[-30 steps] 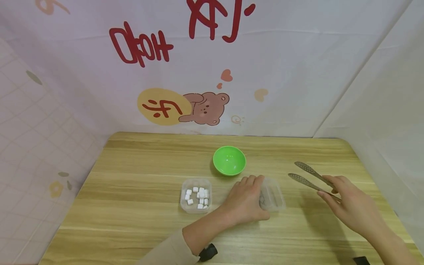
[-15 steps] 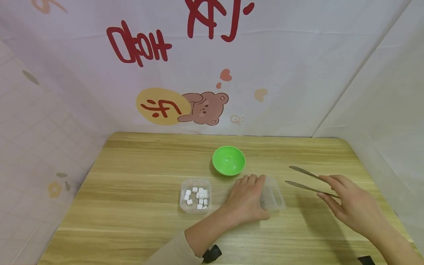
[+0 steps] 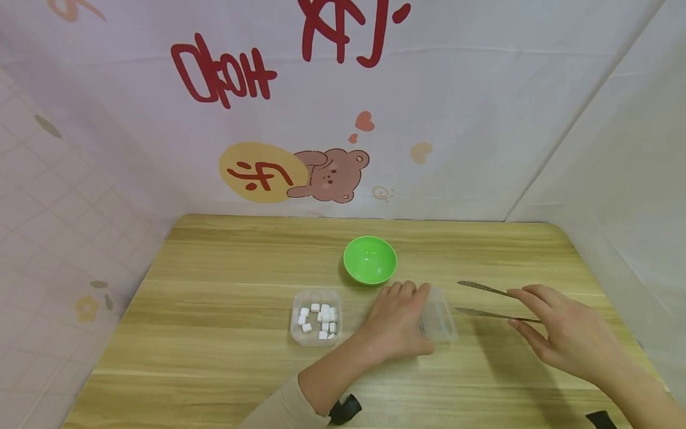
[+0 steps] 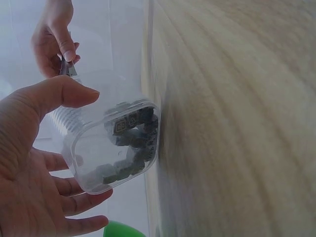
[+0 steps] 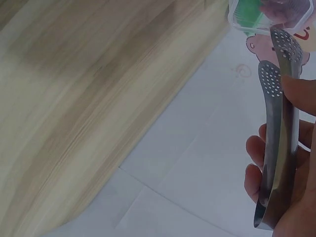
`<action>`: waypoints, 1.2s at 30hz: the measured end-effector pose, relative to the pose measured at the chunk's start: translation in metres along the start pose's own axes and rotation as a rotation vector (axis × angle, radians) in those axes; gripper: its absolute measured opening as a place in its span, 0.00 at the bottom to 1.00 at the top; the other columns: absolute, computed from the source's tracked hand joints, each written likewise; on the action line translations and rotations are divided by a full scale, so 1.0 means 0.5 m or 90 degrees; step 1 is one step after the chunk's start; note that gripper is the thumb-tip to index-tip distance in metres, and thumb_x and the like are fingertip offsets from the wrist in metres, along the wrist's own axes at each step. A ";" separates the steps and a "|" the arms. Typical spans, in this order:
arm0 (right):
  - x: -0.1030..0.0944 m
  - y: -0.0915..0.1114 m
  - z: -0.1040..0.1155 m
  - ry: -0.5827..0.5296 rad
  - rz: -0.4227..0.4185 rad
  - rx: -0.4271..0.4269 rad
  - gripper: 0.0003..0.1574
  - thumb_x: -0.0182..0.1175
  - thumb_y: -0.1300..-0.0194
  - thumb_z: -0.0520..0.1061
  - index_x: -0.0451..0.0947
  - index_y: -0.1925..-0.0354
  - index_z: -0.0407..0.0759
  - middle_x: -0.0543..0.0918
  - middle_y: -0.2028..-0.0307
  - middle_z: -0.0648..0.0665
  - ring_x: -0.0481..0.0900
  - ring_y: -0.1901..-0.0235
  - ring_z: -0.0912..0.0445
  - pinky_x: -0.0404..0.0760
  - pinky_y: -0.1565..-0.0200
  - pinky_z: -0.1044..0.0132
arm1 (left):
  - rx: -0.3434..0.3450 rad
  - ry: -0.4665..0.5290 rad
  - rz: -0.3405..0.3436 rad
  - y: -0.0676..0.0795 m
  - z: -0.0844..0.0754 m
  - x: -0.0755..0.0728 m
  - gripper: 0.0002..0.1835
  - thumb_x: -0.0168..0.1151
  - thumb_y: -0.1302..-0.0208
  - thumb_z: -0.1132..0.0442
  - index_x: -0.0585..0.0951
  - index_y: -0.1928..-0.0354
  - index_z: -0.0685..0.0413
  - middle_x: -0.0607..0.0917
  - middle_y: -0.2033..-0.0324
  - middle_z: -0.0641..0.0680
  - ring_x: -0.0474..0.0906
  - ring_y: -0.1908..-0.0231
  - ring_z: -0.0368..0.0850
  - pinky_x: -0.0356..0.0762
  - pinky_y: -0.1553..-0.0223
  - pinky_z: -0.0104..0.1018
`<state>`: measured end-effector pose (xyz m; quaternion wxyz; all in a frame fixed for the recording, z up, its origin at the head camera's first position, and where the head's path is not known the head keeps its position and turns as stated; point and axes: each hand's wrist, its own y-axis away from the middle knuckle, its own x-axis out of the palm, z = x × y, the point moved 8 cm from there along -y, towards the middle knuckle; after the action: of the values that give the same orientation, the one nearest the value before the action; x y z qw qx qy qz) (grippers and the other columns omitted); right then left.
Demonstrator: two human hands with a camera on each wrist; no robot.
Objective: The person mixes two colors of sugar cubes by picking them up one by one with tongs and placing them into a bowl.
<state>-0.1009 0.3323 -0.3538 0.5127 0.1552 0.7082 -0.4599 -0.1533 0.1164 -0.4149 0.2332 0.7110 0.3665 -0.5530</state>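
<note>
My left hand point(image 3: 396, 322) grips a clear plastic box point(image 3: 438, 316) in the middle of the table, thumb on one side and fingers on the other. In the left wrist view this box point(image 4: 89, 143) is tipped up, with several small dark-looking blocks point(image 4: 129, 136) inside. To its right, my right hand point(image 3: 568, 330) holds metal tongs point(image 3: 482, 288), their arms spread and the tips pointing left toward the box. The right wrist view shows pierced tips on the tongs point(image 5: 276, 153), with nothing between them.
A second clear box point(image 3: 312, 341) with several white cubes point(image 3: 327, 313) stands left of my left hand. Behind the hands sits a green bowl point(image 3: 370, 262). Printed white cloth point(image 3: 455, 119) rises behind the wooden table point(image 3: 241, 250).
The tongs have moved left and slightly toward me, nearer the held box, and their tips stand wider apart. My left hand and its box have barely shifted.
</note>
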 end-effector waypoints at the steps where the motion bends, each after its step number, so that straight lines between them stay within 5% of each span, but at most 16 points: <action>1: 0.001 -0.001 0.001 0.000 0.001 -0.003 0.39 0.43 0.21 0.70 0.83 0.46 0.41 0.84 0.56 0.49 0.85 0.70 0.51 0.73 0.81 0.66 | 0.000 0.000 0.002 0.000 0.000 0.000 0.47 0.78 0.57 0.43 0.72 0.32 0.50 0.76 0.56 0.46 0.70 0.56 0.42 0.70 0.49 0.35; 17: 0.021 -0.005 0.004 -0.006 0.022 -0.012 0.39 0.42 0.22 0.70 0.83 0.50 0.42 0.84 0.58 0.51 0.83 0.73 0.56 0.74 0.80 0.68 | -0.008 0.012 0.010 -0.001 0.002 0.007 0.45 0.77 0.56 0.43 0.73 0.34 0.49 0.73 0.58 0.46 0.66 0.59 0.42 0.68 0.44 0.37; 36: 0.040 -0.026 0.024 -0.014 0.024 -0.061 0.39 0.41 0.21 0.69 0.85 0.54 0.41 0.85 0.60 0.50 0.85 0.72 0.57 0.78 0.78 0.66 | 0.034 -0.015 -0.006 -0.004 0.005 0.003 0.38 0.79 0.57 0.46 0.73 0.43 0.48 0.75 0.58 0.45 0.69 0.58 0.42 0.70 0.46 0.35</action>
<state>-0.1112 0.3107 -0.3655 0.5360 0.1388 0.7206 -0.4175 -0.1561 0.1163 -0.4171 0.2158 0.7087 0.3526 -0.5718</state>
